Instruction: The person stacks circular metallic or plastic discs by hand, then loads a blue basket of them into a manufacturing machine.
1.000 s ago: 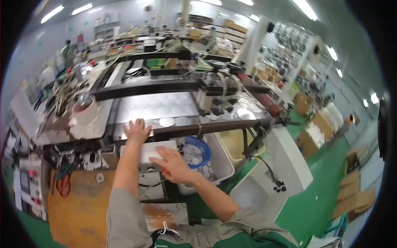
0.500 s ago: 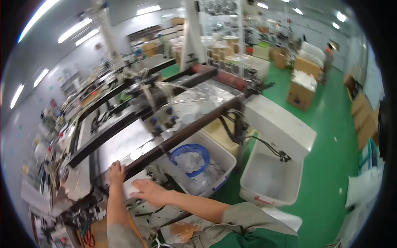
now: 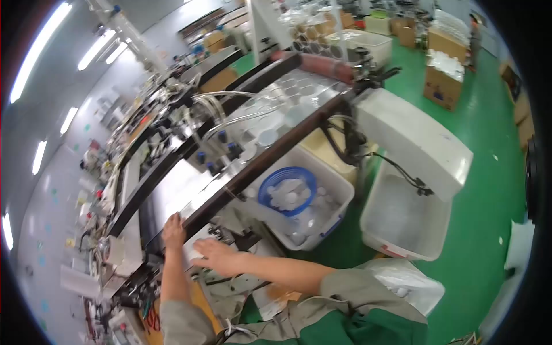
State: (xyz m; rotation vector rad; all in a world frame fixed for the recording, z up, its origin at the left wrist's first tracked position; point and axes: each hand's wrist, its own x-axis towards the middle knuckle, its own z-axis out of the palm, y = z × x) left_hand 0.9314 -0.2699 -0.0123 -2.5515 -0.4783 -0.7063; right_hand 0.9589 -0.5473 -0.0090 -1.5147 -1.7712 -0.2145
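My left hand (image 3: 173, 231) rests at the near end of the machine's dark side rail (image 3: 253, 172), beside the bright white sheet (image 3: 179, 185) on the bed. What its curled fingers hold, if anything, is hidden. To its right, my right hand (image 3: 217, 256) lies palm down with fingers spread over a white surface (image 3: 198, 240) below the rail. Nothing shows in it. Farther along the machine, round pieces (image 3: 268, 137) lie under clear film, near thin clear tubes.
Right of the rail stands a white bin (image 3: 339, 221) with a blue basket (image 3: 262, 192) of round white pieces. Another white bin (image 3: 368, 230) stands beyond, under a white machine housing (image 3: 414, 141). Cardboard boxes (image 3: 441, 86) and a person (image 3: 475, 43) are at the back right.
The camera view has tilted and shifted, so the machine and bins appear moved in the frame. Both hands stay at about the same places on the machine.
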